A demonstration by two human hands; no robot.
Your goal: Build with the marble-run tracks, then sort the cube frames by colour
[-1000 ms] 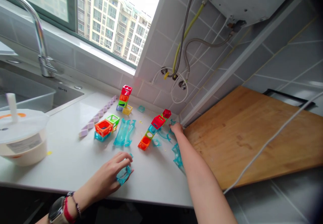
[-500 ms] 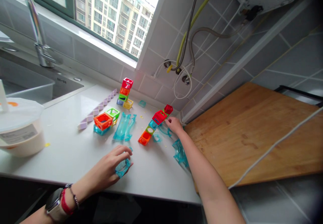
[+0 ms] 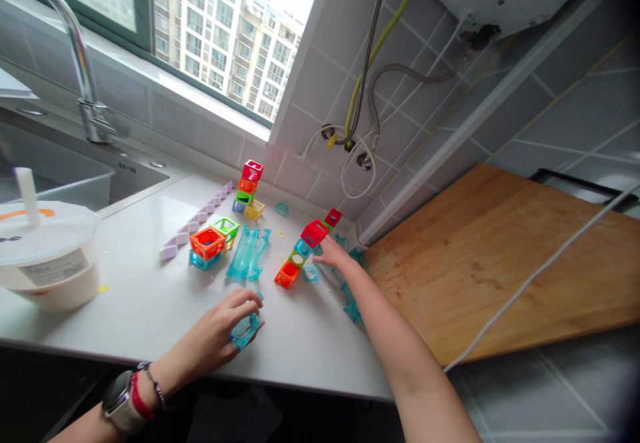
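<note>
My left hand (image 3: 227, 323) rests low over the counter's front, fingers curled round a see-through teal block (image 3: 245, 331). Further right, my right hand (image 3: 331, 255) reaches to a slanting row of coloured blocks (image 3: 301, 248), made of orange, yellow-green, blue and red frames. Its fingers are bent against the row near the raised red block (image 3: 315, 233); the fingertips are partly hidden. Teal track pieces (image 3: 243, 253) lie between the hands, with a small teal piece (image 3: 311, 274) beside the row. More teal pieces (image 3: 351, 303) sit partly behind my right forearm.
A block stack (image 3: 247, 186) stands at the back, and an orange-topped cluster (image 3: 207, 243) is left of the tracks. A lilac folded strip (image 3: 195, 222) lies behind it. At left are a lidded tub (image 3: 50, 256) and the sink (image 3: 135, 183). A wooden board (image 3: 500, 263) leans at right.
My right hand has shifted left and closer along the block row, from behind the red blocks to its side. My left hand keeps its hold on the teal block. The view has tilted slightly.
</note>
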